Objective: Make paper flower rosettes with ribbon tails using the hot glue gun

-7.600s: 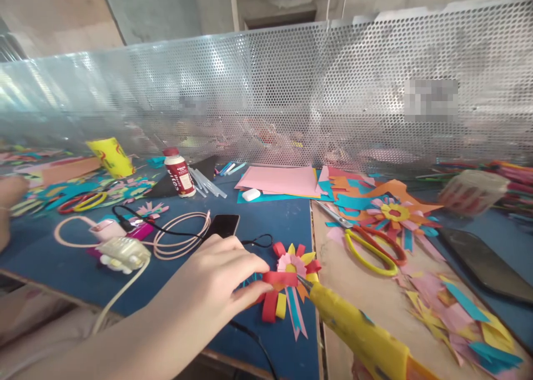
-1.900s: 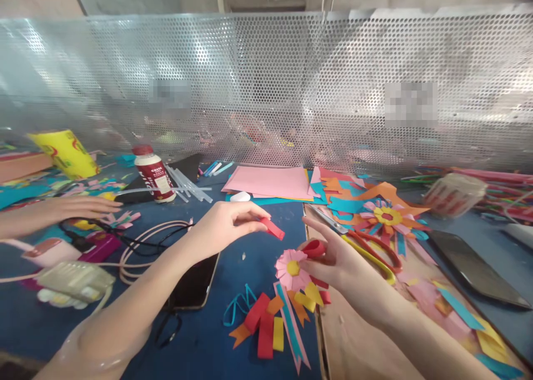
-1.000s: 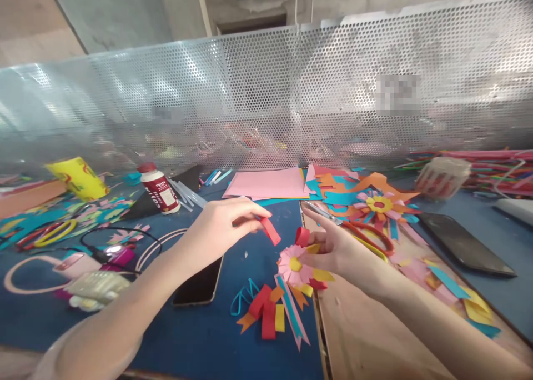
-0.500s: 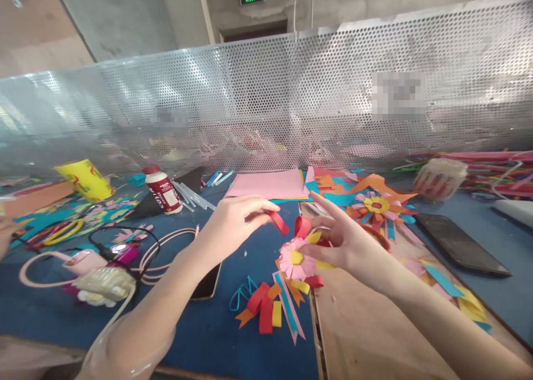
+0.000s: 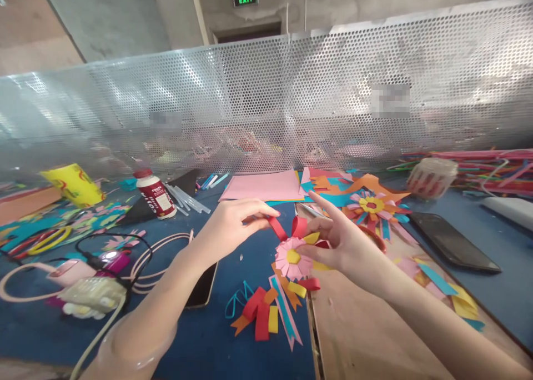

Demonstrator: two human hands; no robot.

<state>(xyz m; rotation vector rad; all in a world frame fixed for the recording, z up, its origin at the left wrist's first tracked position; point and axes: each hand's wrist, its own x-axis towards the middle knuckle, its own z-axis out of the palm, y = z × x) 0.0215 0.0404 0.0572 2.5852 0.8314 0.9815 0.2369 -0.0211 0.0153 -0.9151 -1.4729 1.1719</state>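
Between my hands is a pink paper flower [image 5: 292, 258] with a yellow centre and red, yellow and orange strips and loops around it. My right hand [image 5: 339, 241] pinches it from the right, index finger stretched out. A red paper strip [image 5: 277, 228] is pinched in the fingertips of my left hand [image 5: 233, 224]; its lower end meets the flower's upper edge. On the blue table below lie red, orange and yellow paper loops [image 5: 261, 312] and a blue cord loop [image 5: 238, 301]. A pink-and-blue ribbon tail [image 5: 285, 312] hangs under the flower.
Behind stand pink paper sheets [image 5: 262, 184] and a perforated metal screen [image 5: 254, 91]. To the left are a bottle [image 5: 156, 195], cables [image 5: 141, 263] and a phone [image 5: 202, 285]. On the right lie another paper flower [image 5: 371, 204], a second phone [image 5: 453, 241] and a jar [image 5: 432, 178].
The red strip in my left hand has come down from beside the flower to its upper edge. My right hand still holds the flower. The view has shifted slightly.
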